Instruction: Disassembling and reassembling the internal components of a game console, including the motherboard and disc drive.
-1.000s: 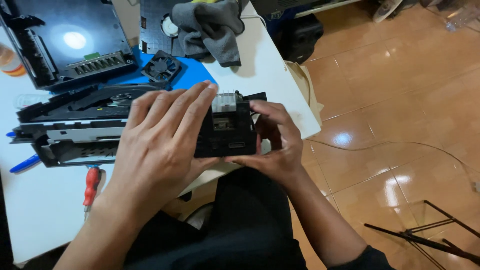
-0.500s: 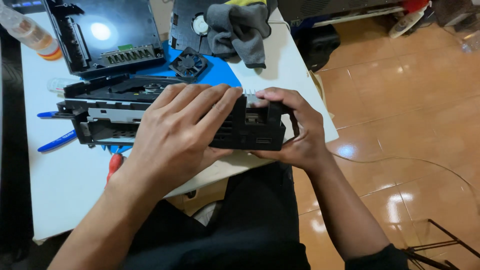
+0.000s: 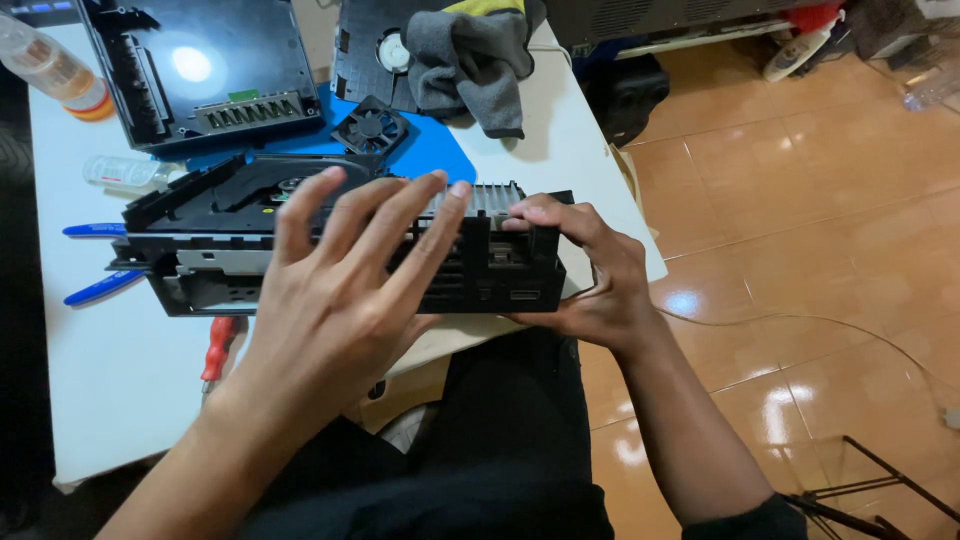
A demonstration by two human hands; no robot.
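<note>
black chassis (image 3: 500,270) in right hand (image 3: 590,280) (thumb below), left hand (image 3: 340,290) fingers spread above

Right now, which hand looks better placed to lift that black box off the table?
Probably the right hand: its fingers already wrap the end of the black box. The left hand is spread open above it, gripping nothing.

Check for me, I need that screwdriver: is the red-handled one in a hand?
No, the red-handled screwdriver lies on the table.
</note>
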